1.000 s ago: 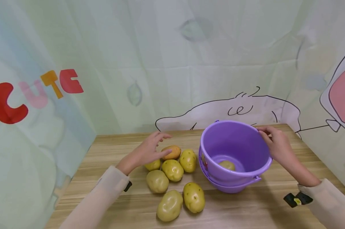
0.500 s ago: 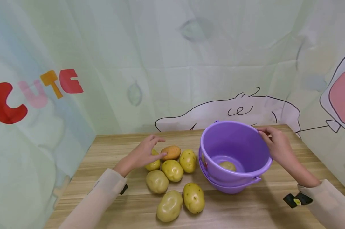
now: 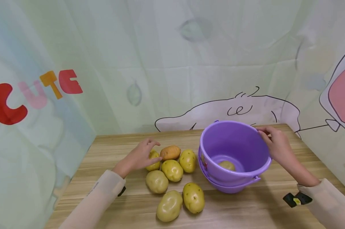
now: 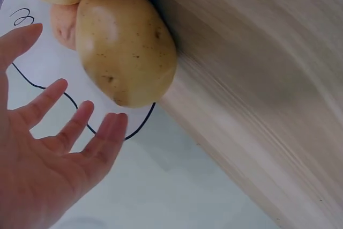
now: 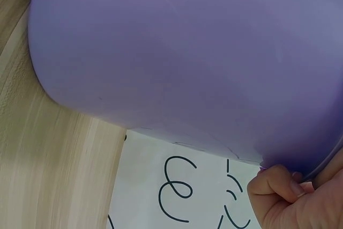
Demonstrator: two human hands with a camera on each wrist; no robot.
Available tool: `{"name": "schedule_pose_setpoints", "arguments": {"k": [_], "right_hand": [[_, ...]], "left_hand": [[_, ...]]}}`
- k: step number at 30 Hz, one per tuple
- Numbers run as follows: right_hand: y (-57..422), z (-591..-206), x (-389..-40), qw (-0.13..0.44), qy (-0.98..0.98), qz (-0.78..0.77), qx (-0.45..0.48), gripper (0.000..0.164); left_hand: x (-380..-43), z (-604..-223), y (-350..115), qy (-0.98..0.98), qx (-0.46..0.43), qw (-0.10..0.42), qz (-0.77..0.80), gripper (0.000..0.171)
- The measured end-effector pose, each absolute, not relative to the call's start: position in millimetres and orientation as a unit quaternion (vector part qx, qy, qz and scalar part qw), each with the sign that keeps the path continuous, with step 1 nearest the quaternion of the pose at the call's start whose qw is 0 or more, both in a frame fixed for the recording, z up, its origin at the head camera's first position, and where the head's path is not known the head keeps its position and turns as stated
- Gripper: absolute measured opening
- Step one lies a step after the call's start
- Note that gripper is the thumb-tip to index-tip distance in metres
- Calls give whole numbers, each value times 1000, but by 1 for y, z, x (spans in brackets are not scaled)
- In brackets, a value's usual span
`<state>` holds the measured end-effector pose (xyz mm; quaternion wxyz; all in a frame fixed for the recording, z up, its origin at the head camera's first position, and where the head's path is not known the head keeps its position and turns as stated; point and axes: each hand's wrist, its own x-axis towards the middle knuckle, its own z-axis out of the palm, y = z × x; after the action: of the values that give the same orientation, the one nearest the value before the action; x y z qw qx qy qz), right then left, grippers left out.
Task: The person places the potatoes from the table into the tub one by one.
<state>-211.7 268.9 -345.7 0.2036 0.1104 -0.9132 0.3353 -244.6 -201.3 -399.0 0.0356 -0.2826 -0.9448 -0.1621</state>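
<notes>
My right hand grips the rim of a purple bucket at its right side; the right wrist view shows curled fingers at that rim. Inside the bucket lies one potato. Above the leftmost yellow potato hovers my left hand, its fingers spread and holding nothing. In the left wrist view that hand stands apart from the nearest potato. An orange-brown potato lies just right of the left fingertips. Beside it are more yellow potatoes, one in the middle and one near the bucket.
Nearer the front of the wooden table lie a pale potato, a larger pale one and a spotted yellow one. The bucket's handle hangs down in front. A printed curtain stands behind the table.
My left hand has drawn back to the left, away from the orange-brown potato and over the leftmost yellow one. The right hand and bucket have stayed in place.
</notes>
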Motion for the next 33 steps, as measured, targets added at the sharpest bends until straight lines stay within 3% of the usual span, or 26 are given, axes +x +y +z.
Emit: {"name": "schedule_pose_setpoints", "arguments": {"k": [16, 33], "right_hand": [[268, -346, -211, 198, -912, 340, 112, 23], [269, -346, -212, 200, -913, 339, 112, 23]], "left_hand": [[-241, -411, -208, -963, -202, -73, -165, 70], [-247, -415, -207, -961, -210, -69, -165, 73]]}}
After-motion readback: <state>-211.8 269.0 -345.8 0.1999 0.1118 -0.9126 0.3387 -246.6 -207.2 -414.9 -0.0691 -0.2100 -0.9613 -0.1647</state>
